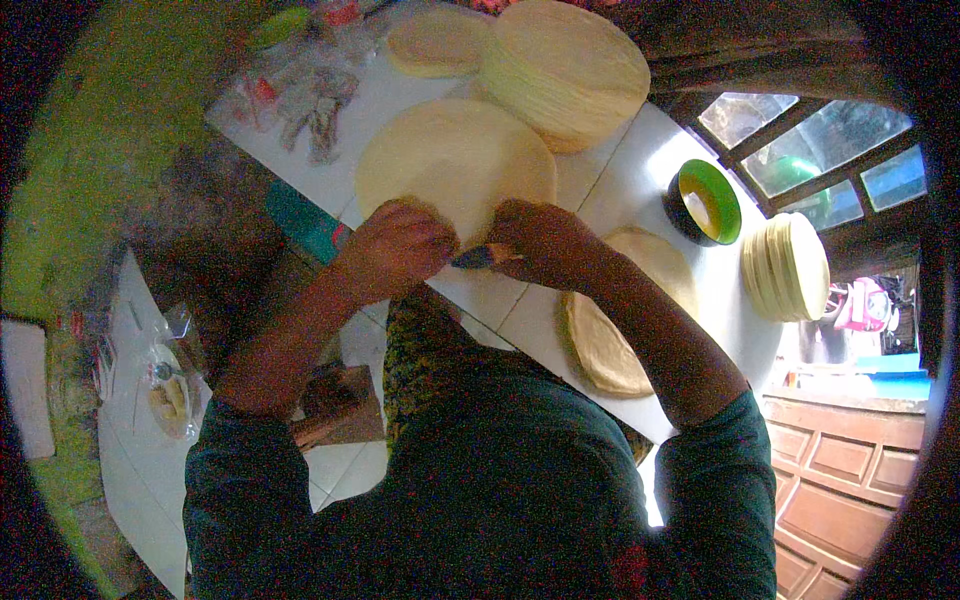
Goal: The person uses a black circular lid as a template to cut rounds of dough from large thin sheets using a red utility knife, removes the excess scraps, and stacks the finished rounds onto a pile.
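On the white tiled table in front of me lies a round, pale, flat sheet stack (457, 157), its surface smooth and floury-looking. My left hand (405, 238) has its fingers curled at the near left edge of this stack and seems to pinch it. At the near right edge is my right hand (544, 241), bent inward. A small dark pointed object (472, 257), perhaps a blade, sticks out from the right fingers towards the left hand. Blur and grain hide the exact fingertips.
A tall stack of round sheets (566, 75) stands behind, beside a lower one (439, 41). A folded pale bundle (607, 345) lies under my right forearm. Rightwards are a green bowl (709, 202) and another stack (787, 266). Plastic bags (315, 105) lie at far left.
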Tool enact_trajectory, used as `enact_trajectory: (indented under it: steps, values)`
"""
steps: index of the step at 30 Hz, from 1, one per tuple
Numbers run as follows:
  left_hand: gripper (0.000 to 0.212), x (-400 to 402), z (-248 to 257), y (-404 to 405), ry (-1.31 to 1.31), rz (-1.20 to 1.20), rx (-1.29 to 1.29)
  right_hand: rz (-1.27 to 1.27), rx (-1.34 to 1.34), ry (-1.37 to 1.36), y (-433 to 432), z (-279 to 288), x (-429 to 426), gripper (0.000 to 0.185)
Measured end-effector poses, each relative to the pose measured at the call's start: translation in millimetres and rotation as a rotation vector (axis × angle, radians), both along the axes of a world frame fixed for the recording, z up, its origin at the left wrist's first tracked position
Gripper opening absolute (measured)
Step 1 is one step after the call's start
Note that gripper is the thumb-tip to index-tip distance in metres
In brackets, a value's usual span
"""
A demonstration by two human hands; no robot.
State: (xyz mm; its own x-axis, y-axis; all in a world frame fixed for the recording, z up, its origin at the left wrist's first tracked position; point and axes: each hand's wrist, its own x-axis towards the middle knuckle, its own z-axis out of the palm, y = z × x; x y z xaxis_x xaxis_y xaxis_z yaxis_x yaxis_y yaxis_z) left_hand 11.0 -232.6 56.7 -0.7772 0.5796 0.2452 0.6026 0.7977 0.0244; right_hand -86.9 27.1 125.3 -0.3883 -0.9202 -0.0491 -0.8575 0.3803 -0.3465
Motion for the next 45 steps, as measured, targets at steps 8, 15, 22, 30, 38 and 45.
enact_trajectory:
  steps: [8, 15, 22, 30, 38, 45]
  values:
    - [0.038, -11, 62, 26, -0.592, 0.289, -0.067, -0.070, -0.015, -0.016, -6, 0, -6, 0.029]
    - [0.030, -6, 36, -19, 0.060, 0.166, 0.231, -0.080, -0.145, 0.034, -17, 18, -24, 0.023]
    - [0.026, -24, 24, -37, -0.134, 0.179, 0.313, -0.004, -0.090, 0.058, -4, 14, -37, 0.021]
    - [0.031, -48, 74, -72, -0.325, 0.370, 0.449, -0.024, 0.018, 0.363, -39, 65, -96, 0.024]
    - [0.032, -120, 164, -103, -0.281, 0.378, 0.559, -0.270, -0.304, 0.189, -28, 146, -124, 0.035]
    - [0.036, -98, 224, -25, -0.351, 0.196, 0.867, -0.426, -0.294, 0.232, 68, 185, -84, 0.040]
